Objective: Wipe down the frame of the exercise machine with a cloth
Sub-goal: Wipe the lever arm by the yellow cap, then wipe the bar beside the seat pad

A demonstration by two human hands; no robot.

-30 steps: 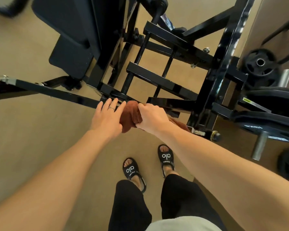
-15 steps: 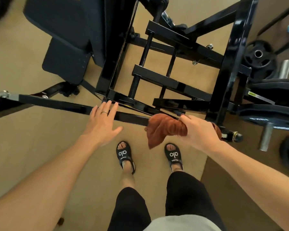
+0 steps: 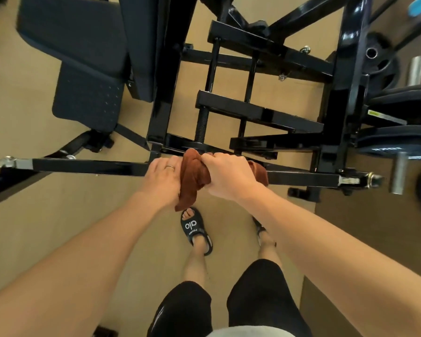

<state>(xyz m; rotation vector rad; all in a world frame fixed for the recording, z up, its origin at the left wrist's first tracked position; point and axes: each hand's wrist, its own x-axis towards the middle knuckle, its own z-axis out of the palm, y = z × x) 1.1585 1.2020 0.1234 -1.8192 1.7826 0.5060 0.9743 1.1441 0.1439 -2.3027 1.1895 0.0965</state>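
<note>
Cloth, brown and bunched up, sits on the long black bar at the front of the exercise machine frame. The right hand grips it tight on top of the bar. The left hand lies just beside the cloth on the same bar, maybe touching it; its fingers are hard to see. Only this bar is being wiped, so I think the bars behind it are still left.

Warm, even indoor light, shadows soft. Glare streaks the glossy black frame upright at 1 o'clock. Wide-angle bending bows the edges — the weight plates at 3 o'clock blur slightly.
</note>
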